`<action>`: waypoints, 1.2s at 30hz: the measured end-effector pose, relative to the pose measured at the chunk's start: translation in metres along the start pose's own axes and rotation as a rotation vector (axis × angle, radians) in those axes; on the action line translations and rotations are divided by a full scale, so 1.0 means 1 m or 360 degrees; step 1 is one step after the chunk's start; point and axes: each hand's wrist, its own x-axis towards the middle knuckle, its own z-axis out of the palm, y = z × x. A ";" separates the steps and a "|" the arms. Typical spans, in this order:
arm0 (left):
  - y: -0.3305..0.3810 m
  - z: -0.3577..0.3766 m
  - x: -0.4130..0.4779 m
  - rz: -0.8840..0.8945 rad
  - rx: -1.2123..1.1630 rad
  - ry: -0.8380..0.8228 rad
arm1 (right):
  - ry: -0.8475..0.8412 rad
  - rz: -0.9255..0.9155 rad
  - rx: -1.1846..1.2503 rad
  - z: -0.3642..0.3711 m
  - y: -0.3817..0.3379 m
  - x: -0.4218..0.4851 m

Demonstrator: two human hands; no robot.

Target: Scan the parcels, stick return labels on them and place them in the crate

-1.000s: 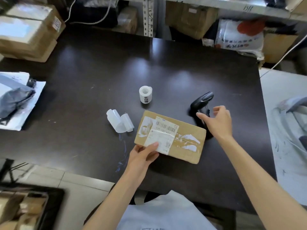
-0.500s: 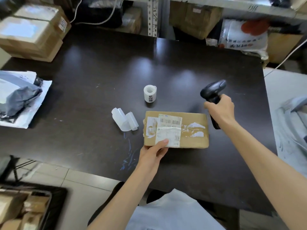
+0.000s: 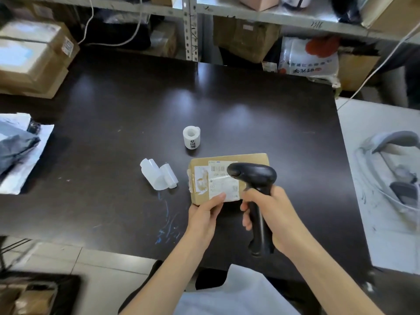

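A flat brown cardboard parcel (image 3: 250, 162) with a white barcode label lies on the dark table (image 3: 113, 133). My left hand (image 3: 204, 214) grips its near left corner, thumb on the label. My right hand (image 3: 272, 212) is closed on the handle of a black barcode scanner (image 3: 252, 173), whose head hovers over the parcel's label and hides part of the barcode. A small white roll of return labels (image 3: 192, 137) stands just beyond the parcel. A black crate (image 3: 72, 292) holding brown parcels shows at the bottom left on the floor.
Curled white label backing (image 3: 159, 177) lies left of the parcel. Grey and white mailer bags (image 3: 20, 151) sit at the left table edge, stacked cardboard boxes (image 3: 34, 57) at the far left corner. Shelving with boxes and bags (image 3: 309, 57) runs behind. A white surface (image 3: 386, 178) adjoins on the right.
My right hand has lifted the scanner from the right of the parcel and brought it over the label. The parcel has been drawn nearer and squared up by my left hand.
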 end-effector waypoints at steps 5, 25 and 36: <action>0.000 0.002 0.002 -0.0015 0.0017 0.0007 | -0.0020 -0.0048 -0.0073 0.000 -0.004 -0.004; 0.002 0.002 0.006 -0.0030 0.0070 0.0057 | -0.0085 -0.0078 -0.0123 -0.002 -0.011 -0.024; 0.024 0.015 0.012 0.0186 0.1346 0.0414 | 0.0304 -0.0154 -0.0289 -0.028 -0.009 0.027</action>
